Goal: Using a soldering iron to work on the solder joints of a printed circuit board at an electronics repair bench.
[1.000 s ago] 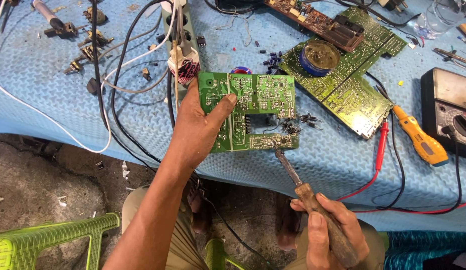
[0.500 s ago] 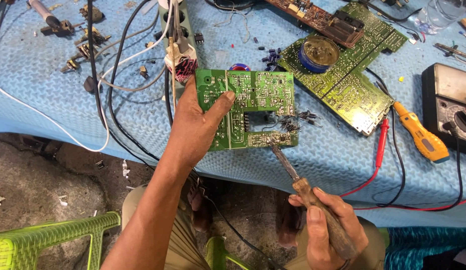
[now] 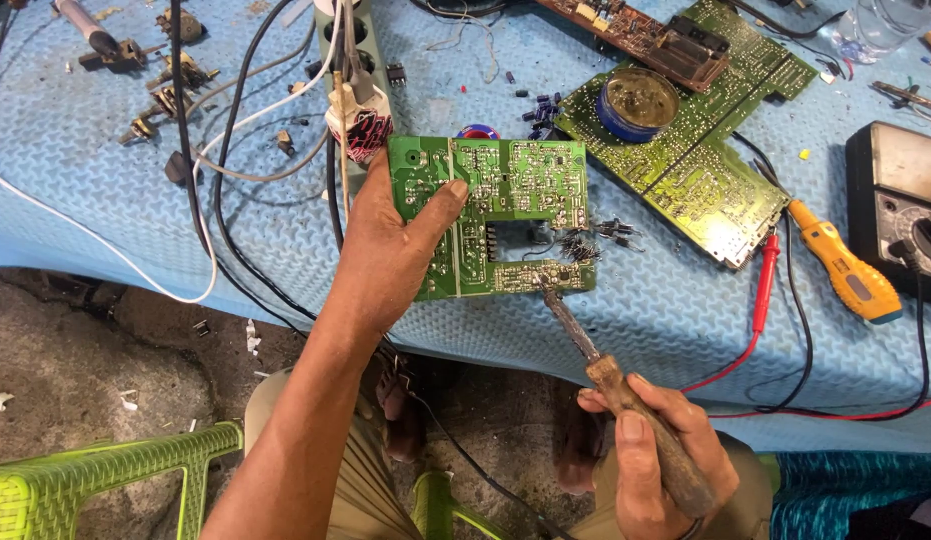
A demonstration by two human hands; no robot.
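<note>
My left hand (image 3: 390, 250) grips the left side of a small green circuit board (image 3: 515, 200), thumb on top, holding it solder side up over the front of the blue table (image 3: 85, 180). My right hand (image 3: 650, 455) holds a wooden-handled soldering iron (image 3: 595, 355). Its metal tip touches the lower right edge of the board. Several small dark components (image 3: 590, 240) lie beside that corner.
A larger green board (image 3: 700, 175) with a round flux tin (image 3: 637, 102) lies at the back right. A multimeter (image 3: 900, 195), a red probe (image 3: 765, 270), an orange screwdriver (image 3: 845, 270), a power strip (image 3: 350, 60) and cables lie around. A green plastic stool (image 3: 105, 480) stands lower left.
The iron's tip has stayed at the board's lower right edge. My right hand has shifted slightly; the left hand keeps the board still.
</note>
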